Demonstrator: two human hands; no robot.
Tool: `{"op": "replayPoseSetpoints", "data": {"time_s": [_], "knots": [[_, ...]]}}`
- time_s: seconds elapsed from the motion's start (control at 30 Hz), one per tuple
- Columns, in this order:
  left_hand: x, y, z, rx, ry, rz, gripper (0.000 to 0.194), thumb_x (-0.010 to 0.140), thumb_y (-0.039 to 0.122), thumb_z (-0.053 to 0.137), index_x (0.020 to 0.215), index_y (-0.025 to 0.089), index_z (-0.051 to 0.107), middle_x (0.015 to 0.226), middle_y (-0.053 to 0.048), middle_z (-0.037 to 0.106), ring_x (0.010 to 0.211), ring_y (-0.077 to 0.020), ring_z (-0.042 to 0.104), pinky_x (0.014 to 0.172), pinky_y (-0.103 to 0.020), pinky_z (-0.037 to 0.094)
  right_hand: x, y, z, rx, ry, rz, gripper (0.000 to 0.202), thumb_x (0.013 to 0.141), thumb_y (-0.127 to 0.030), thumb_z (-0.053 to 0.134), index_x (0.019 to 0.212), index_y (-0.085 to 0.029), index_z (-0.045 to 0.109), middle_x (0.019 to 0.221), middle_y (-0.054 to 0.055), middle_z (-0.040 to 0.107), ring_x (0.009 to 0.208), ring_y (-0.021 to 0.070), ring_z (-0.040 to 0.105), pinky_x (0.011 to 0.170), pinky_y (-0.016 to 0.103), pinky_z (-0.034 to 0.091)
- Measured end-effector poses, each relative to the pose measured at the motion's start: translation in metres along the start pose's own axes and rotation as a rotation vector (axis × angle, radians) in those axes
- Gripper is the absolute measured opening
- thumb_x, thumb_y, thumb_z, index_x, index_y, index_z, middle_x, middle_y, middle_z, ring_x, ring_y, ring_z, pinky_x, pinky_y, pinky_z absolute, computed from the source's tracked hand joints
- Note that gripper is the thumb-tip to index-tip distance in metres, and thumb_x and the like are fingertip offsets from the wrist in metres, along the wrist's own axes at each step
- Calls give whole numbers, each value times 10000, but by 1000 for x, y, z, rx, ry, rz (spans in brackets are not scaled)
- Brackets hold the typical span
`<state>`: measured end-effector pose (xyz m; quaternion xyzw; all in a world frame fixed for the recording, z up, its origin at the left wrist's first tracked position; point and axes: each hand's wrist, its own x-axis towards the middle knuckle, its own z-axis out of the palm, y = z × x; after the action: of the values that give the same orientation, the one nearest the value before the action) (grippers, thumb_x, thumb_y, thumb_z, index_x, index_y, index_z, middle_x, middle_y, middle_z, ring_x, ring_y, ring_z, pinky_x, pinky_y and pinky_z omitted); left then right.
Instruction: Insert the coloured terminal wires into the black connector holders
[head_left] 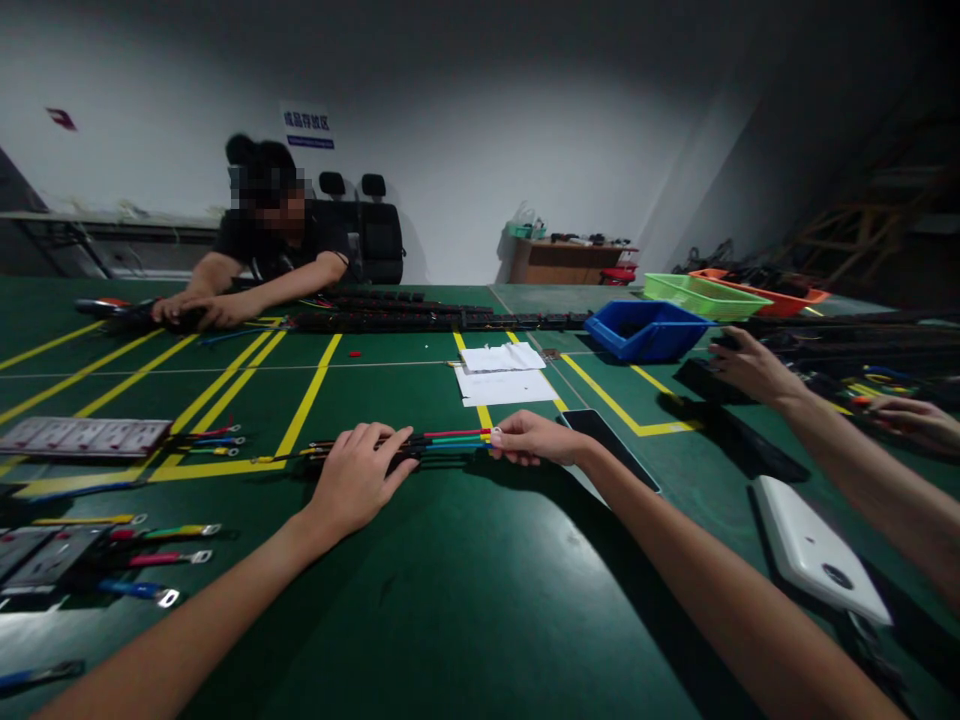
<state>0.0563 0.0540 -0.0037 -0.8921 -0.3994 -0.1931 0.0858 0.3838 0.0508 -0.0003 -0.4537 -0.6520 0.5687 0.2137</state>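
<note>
I see my left hand [358, 478] pressed flat over the near-centre bundle of coloured wires [450, 438] on the green table [465, 600], while my right hand [534, 438] pinches their right ends. They look light and floppy, so I'd grip near the ends.

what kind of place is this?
Likely a wiring assembly workshop: a green bench with yellow lines, both hands on coloured wires, parts bins behind.
</note>
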Motion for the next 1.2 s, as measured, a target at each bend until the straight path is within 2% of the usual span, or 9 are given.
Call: {"op": "replayPoseSetpoints", "data": {"time_s": [0.3,0.57,0.87,1.2], "knots": [[0,0,-1,-17,-9,-16,468,995,482,455,1341,200,597,1135,-113,628,1017,-276,564,862,-439,468,5,3,4,137,25,0,450,855,-572,664,776,-130,652,551,-58,478,418,37,342,357,175,200],[1,1,-2,-37,-11,-19,471,991,491,451,1338,208,598,1134,-110,633,1015,-279,572,851,-441,471,4,3,4,181,48,-53,497,861,-629,632,753,-146,588,573,-70,429,443,35,309,362,160,200],[1,0,-1,-32,0,-16,467,990,489,459,1338,211,601,1127,-112,634,1011,-281,572,850,-438,466,6,2,8,127,118,-35,522,838,-664,629,734,-157,566,555,-69,444,433,39,334,359,161,236],[0,0,0,0,4,-4,461,992,477,469,1340,202,596,1130,-109,624,1006,-269,560,860,-425,460,5,2,7,29,123,-51,535,838,-669,623,742,-143,609,538,-71,430,425,40,331,359,175,226]]}}
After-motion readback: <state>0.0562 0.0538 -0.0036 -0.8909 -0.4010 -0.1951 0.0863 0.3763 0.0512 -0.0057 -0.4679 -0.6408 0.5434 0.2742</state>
